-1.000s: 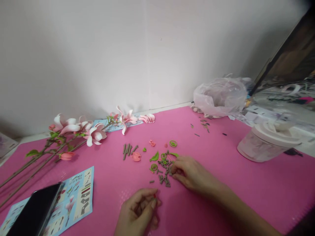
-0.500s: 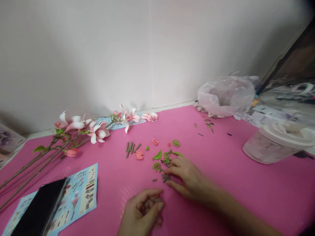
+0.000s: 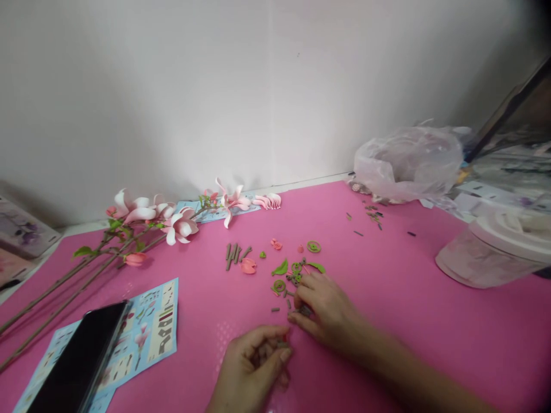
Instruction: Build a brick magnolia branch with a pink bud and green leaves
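Observation:
My left hand (image 3: 258, 364) is closed near the front edge, with a small piece, partly red, between thumb and forefinger; its shape is hidden. Over the pile of small brown and green parts (image 3: 296, 275) lies my right hand (image 3: 322, 304), its fingers curled around some brown pieces on the pink mat (image 3: 206, 321). Whether it grips any of them cannot be told. Around the pile are a green leaf (image 3: 280, 268), green rings (image 3: 314, 246), a pink bud (image 3: 248, 265) and brown sticks (image 3: 232, 256).
Magnolia branches (image 3: 99, 264) lie on the left, behind a black phone (image 3: 81, 350) on an instruction sheet (image 3: 161, 327). At the right stand a lidded tub (image 3: 482, 252) and a plastic bag (image 3: 408, 163). More small parts (image 3: 374, 213) lie near the bag.
The view has shifted slightly, moving the scene right. My right hand's fingers have drawn in over the brown pieces at the near side of the pile. My left hand keeps its pinch.

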The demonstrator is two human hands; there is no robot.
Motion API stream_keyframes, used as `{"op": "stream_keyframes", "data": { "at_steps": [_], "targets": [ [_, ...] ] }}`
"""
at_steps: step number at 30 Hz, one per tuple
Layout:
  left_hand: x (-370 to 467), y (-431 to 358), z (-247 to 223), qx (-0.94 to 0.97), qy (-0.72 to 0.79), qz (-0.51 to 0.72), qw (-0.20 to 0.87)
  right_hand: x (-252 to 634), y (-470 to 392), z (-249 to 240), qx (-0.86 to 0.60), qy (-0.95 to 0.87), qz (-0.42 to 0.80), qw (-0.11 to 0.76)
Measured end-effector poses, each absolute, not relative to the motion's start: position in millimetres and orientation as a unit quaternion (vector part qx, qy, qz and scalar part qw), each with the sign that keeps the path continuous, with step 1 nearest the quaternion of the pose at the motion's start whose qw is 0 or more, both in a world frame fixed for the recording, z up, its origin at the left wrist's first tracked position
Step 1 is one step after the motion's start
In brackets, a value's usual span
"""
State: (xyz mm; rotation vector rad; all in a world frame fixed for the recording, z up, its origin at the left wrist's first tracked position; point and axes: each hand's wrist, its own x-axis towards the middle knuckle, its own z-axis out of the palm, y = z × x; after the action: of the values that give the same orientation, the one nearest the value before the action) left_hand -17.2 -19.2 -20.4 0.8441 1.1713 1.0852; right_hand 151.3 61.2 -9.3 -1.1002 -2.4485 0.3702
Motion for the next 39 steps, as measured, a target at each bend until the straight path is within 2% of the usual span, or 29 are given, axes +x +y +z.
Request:
{"op": "stream_keyframes", "data": {
  "at_steps": [4,7,13,16,20,24,31,39],
  "targets": [
    [-17.5,-17.4,-25.8,0.369,0.51,0.469,0.62,150.8,62.9,-8.7,-0.388,-0.884,0.138,0.22],
    [-18.2,-16.3,-28.7,0.376,0.515,0.464,0.615,152.0,62.1,-3.1,-0.393,-0.86,0.189,0.265],
    [-19.5,-14.2,-28.2,0.381,0.515,0.461,0.614,157.5,62.1,7.5,-0.417,-0.685,0.512,0.306],
    [-19.8,-14.7,-30.8,0.377,0.508,0.473,0.613,161.7,66.6,9.0,-0.406,-0.597,0.602,0.341],
    [-19.5,-16.0,-33.4,0.381,0.511,0.475,0.607,166.6,70.8,9.3,-0.415,-0.533,0.639,0.366],
    [-19.4,-14.6,-25.4,0.387,0.522,0.465,0.602,166.2,68.2,7.7,-0.397,-0.548,0.663,0.318],
    [-18.3,-12.8,-8.0,0.392,0.526,0.454,0.603,159.3,57.7,7.3,-0.386,-0.628,0.629,0.249],
    [-19.6,-13.8,-10.6,0.4,0.534,0.45,0.595,152.9,54.9,5.9,-0.409,-0.624,0.624,0.233]
  ]
}}
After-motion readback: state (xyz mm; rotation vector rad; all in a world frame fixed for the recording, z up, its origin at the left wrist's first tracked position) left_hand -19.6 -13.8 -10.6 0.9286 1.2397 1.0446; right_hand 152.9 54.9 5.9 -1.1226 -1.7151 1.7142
